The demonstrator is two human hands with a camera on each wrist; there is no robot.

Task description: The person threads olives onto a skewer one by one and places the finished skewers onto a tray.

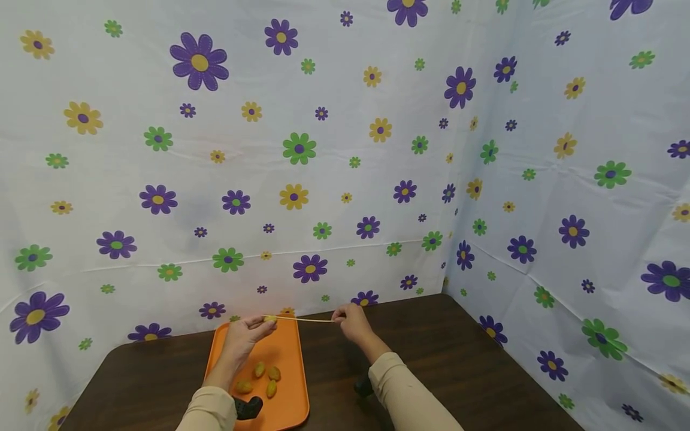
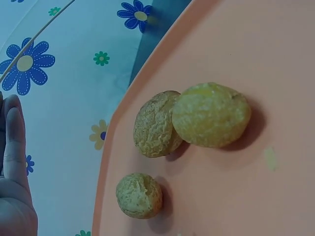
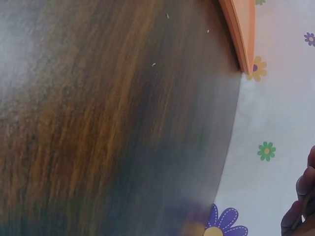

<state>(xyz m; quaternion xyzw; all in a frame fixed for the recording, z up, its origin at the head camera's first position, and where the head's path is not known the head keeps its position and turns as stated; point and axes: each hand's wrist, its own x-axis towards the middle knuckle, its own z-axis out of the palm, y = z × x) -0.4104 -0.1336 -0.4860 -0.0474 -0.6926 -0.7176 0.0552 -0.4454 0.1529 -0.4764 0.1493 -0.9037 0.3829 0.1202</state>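
Observation:
Above the far end of the orange tray (image 1: 291, 359), my left hand (image 1: 245, 338) pinches a small yellow potato (image 1: 271, 319) in its fingertips. A thin wooden skewer (image 1: 309, 320) runs from that potato across to my right hand (image 1: 353, 323), which grips its other end. The skewer's tip shows just beyond the potato; whether it goes through or lies against it I cannot tell. In the left wrist view the skewer (image 2: 37, 39) crosses the top left corner. Several wrinkled potatoes (image 1: 259, 369) lie on the tray, three of them close up in the left wrist view.
The dark wooden table (image 1: 426, 359) stretches right of the tray, with a few pale crumbs on it in the right wrist view. A flower-print cloth (image 1: 345, 179) hangs behind and at the right. Black wrist mounts (image 1: 249, 408) sit under both wrists.

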